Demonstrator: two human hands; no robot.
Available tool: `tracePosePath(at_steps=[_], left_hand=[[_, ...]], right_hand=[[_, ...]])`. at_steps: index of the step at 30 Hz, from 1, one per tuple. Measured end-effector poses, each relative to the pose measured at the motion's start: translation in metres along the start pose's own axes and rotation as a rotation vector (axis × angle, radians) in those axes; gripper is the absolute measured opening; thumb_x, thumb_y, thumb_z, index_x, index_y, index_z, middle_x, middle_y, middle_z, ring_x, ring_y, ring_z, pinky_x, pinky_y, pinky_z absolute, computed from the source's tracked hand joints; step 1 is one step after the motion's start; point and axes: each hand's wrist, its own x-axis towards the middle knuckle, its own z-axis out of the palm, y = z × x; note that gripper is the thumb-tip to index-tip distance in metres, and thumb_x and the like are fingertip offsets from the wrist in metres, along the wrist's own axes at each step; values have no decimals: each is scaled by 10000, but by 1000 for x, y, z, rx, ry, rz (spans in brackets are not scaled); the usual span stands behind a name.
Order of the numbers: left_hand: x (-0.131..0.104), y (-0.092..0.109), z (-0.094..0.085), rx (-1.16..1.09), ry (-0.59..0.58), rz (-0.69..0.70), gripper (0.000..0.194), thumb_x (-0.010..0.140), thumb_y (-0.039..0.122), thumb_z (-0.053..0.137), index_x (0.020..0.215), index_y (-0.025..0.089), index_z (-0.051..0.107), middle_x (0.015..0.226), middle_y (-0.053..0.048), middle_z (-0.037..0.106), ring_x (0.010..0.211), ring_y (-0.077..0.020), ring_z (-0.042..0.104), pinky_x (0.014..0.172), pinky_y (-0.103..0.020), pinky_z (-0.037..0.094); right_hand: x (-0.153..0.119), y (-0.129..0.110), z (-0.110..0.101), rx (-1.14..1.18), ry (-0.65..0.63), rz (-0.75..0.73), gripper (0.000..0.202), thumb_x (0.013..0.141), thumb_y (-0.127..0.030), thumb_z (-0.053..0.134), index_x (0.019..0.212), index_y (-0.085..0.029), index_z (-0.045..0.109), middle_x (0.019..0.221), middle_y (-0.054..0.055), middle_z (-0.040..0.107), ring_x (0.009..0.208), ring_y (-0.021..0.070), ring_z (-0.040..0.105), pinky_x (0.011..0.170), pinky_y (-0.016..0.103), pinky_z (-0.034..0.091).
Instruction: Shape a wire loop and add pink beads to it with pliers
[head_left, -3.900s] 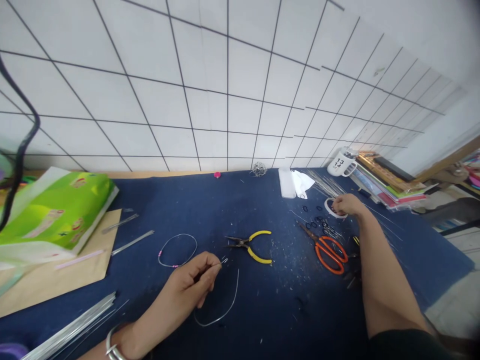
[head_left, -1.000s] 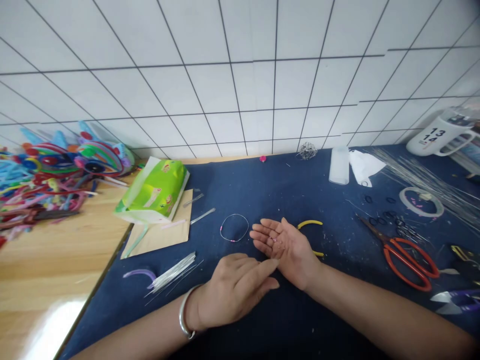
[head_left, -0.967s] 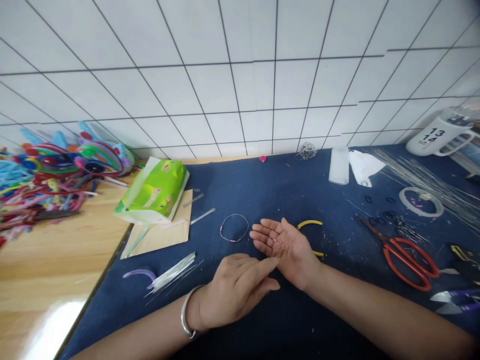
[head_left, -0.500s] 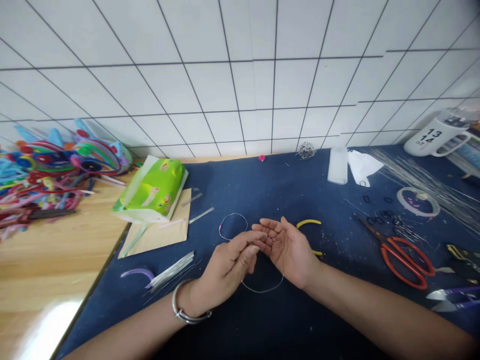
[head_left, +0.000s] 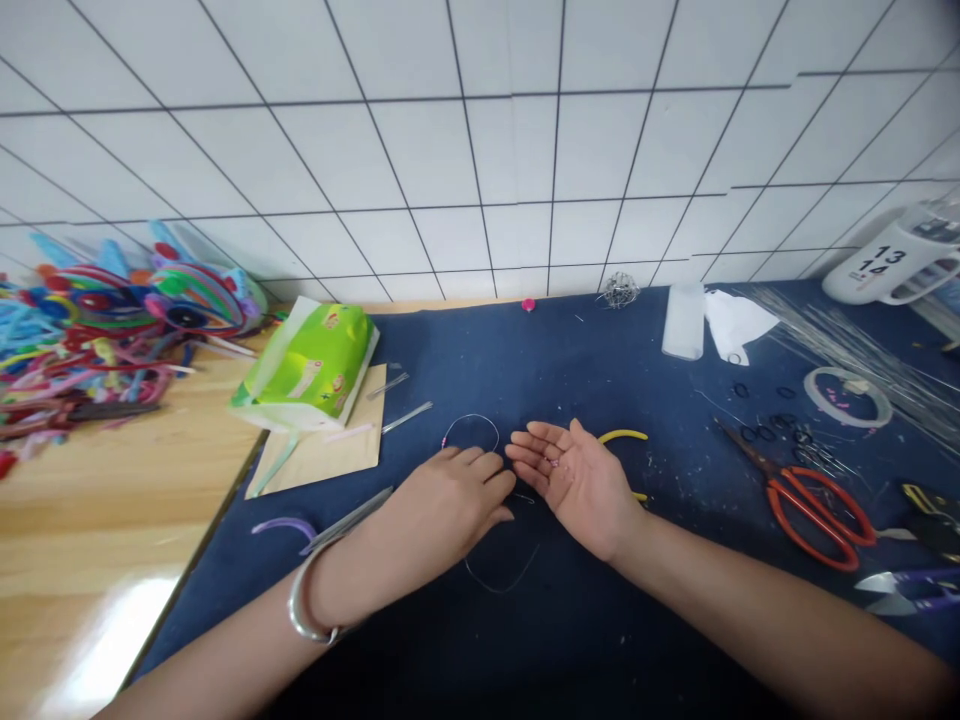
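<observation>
My left hand [head_left: 454, 505], palm down, has its fingers curled closed round a thin wire. One loop of the wire [head_left: 480, 417] shows beyond the fingers, with small pink beads [head_left: 444, 441] on its left side. Another curve of it hangs below the hand, and a short bent end sticks out to the right. The fingertips and their exact grip are hidden. My right hand [head_left: 577, 488] lies palm up, slightly cupped, its fingers stretched out. A few tiny pink beads [head_left: 554, 463] rest in that palm. Yellow-handled pliers [head_left: 626, 435] are partly hidden behind it.
Red-handled scissors [head_left: 817, 515], black rings and purple-handled snips [head_left: 911, 590] lie to the right. A bead-holding clear ring [head_left: 847, 397] and long wires are beyond. Left are a green tissue pack [head_left: 311, 365], a purple strip [head_left: 285, 525] and colourful crafts [head_left: 199, 295]. A tiled wall stands behind.
My left hand has moved off my right palm to the left and turned palm down, carrying the wire. My right hand stays palm up with beads in it. The view has shifted slightly.
</observation>
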Motion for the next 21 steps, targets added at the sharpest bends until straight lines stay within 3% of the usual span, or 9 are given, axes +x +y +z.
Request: tracePosePath(at_steps=[4,8,14,21], left_hand=[[-12,21,-5,50,-63,6,105,820,275,516,792,182,554,811,-44,575,776,-219,524,685,-366,417],[-17,40,7,7,-143,73,92,784,276,563,780,185,549,747,-28,564,677,-195,522,577,-308,415],[-14,38,24,37,-160,101,81,821,180,463,779,173,533,732,-38,565,634,-184,527,525,-287,410],[-13,38,15,-19,-156,116,101,807,185,422,789,158,518,731,-46,563,649,-177,526,596,-307,431]], right_hand=[[1,0,-1,-18,-3,0,408,882,-453,333,996,-133,558,1071,117,601,1011,208,569,959,376,356],[0,0,-1,-29,-19,-2,415,882,-454,333,1005,-127,556,1088,123,591,1036,217,554,968,380,348],[0,-1,-1,-40,-37,12,400,881,-447,339,1005,-134,555,1089,116,593,1035,210,557,968,379,352],[2,-6,-2,-26,-49,16,396,880,-450,347,993,-132,555,1079,116,601,1025,202,564,954,365,375]])
